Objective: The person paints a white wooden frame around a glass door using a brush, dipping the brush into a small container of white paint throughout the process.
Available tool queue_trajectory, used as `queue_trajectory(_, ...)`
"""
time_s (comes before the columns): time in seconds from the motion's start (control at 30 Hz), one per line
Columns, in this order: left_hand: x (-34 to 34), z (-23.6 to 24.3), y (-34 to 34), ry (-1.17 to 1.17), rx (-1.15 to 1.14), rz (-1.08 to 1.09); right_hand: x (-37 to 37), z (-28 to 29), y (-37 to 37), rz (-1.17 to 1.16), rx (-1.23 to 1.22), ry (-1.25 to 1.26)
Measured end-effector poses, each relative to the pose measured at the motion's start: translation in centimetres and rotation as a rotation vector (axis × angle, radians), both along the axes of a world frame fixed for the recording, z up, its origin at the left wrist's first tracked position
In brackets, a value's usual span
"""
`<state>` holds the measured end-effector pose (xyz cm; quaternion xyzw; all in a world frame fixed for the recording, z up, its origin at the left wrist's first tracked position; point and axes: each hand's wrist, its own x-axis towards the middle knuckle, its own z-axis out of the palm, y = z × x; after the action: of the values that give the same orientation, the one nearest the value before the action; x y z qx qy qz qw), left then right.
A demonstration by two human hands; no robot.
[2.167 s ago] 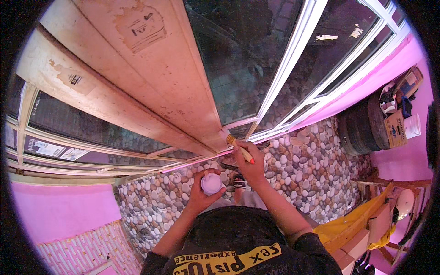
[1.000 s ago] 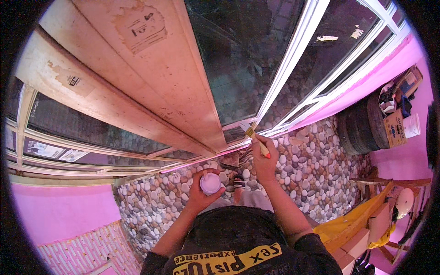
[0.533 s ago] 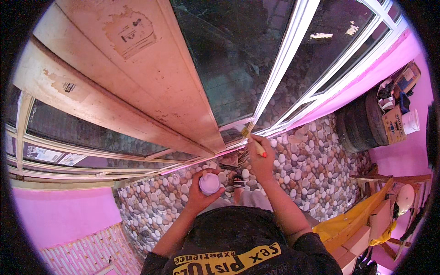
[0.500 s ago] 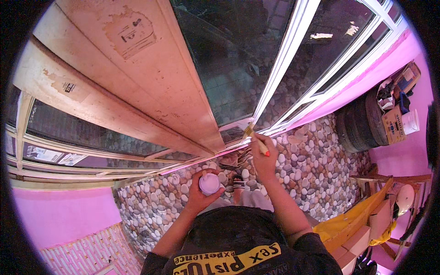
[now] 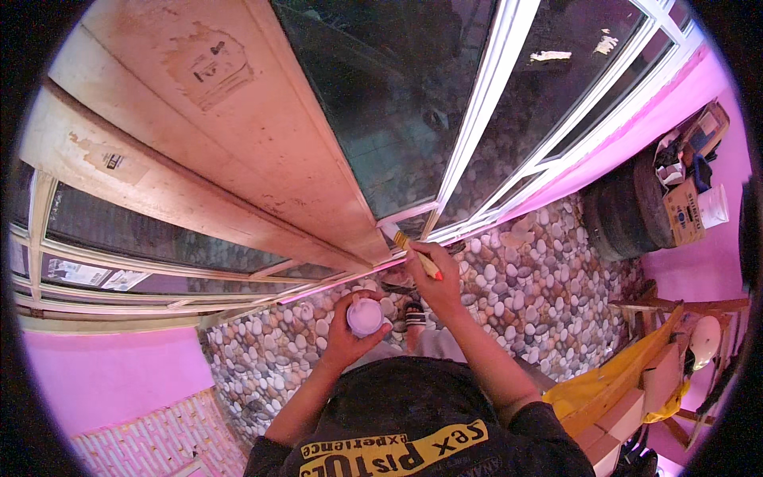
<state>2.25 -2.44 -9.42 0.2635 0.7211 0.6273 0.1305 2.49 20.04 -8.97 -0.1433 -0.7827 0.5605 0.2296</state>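
Clock face centred on the view, twelve at the top. Hands apart, each with its own load. Right hand (image 5: 441, 285), just below and right of centre, is closed around the handle of a brush (image 5: 429, 266); its reddish end points to four o'clock, its bristles to eleven. Left hand (image 5: 343, 334), toward six to seven o'clock, is wrapped around the side of a cup (image 5: 366, 318), upright or nearly so, with pale contents showing at the mouth. Cup and brush are apart. Bristles lie at the lower end of a wooden panel (image 5: 270, 127), near the foot of a pale post (image 5: 477, 111) that runs up toward one o'clock; glass (image 5: 389, 111) lies between the two at twelve. Contact of bristles with wood: cannot tell at this size. Step in hand, as judged: brushing a pale coat onto the low woodwork, part-way along. Next move would seem to call for short, light strokes into the corner, bristle edge clear of the glass, cup level and close by for reloading. Surroundings: pebble-patterned floor (image 5: 540, 278) underneath; tyres (image 5: 624, 215), carton (image 5: 685, 216) and white bucket (image 5: 713, 205) at three o'clock; yellow cloth (image 5: 616, 366) at four.
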Motion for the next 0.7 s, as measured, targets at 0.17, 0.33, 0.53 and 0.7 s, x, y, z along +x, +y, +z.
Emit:
queue_trajectory(0.17, 0.1, -0.1, -0.2, 0.0, -0.014, 0.012, 0.1, 0.2, 1.1, -0.166, -0.079, -0.052)
queue_trajectory(0.33, 0.3, -0.5, -0.2, 0.033, -0.011, 0.019, 1.1, 0.4, 0.2, 0.014, 0.13, 0.058)
queue_trajectory(0.53, 0.0, -0.1, 0.0, 0.036, 0.0, 0.009, -0.3, -0.8, -0.9, 0.09, 0.131, 0.106)
queue_trajectory(0.7, 0.1, -0.5, -0.3, 0.009, 0.011, 0.02, 0.0, 0.3, 0.9, -0.05, 0.097, 0.044)
